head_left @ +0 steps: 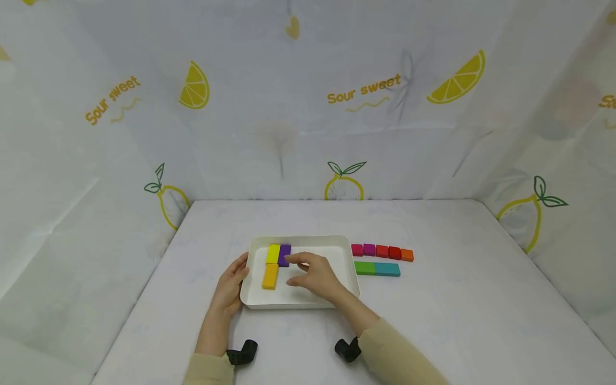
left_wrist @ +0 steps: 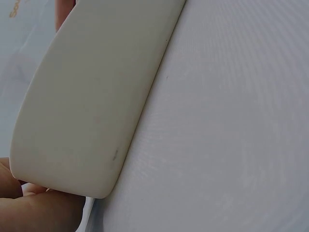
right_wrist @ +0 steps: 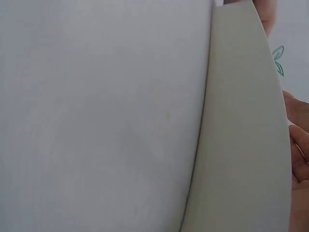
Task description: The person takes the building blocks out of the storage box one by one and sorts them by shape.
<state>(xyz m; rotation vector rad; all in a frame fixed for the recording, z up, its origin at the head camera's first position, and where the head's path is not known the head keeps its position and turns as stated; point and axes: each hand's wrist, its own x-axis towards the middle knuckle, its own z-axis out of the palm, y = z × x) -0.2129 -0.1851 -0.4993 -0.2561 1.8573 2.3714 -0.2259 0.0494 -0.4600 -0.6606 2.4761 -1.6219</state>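
A white tray (head_left: 337, 256) lies on the table in the head view. In its left part a yellow block (head_left: 272, 253) and a purple block (head_left: 284, 251) lie side by side, with an orange-yellow block (head_left: 270, 276) just nearer to me. My right hand (head_left: 294, 262) is over the tray and pinches the purple block's near right corner. My left hand (head_left: 238, 275) holds the tray's left rim. Each wrist view shows little more than the tray's outer wall (left_wrist: 91, 96) (right_wrist: 241, 135) and the edge of a hand.
Right of the tray a row of small blocks runs from magenta (head_left: 356, 249) through red (head_left: 388, 252) to orange (head_left: 407, 255). A green block (head_left: 364, 268) and a teal block (head_left: 387, 269) lie in front of it. Lemon-printed curtains wall in the table on three sides.
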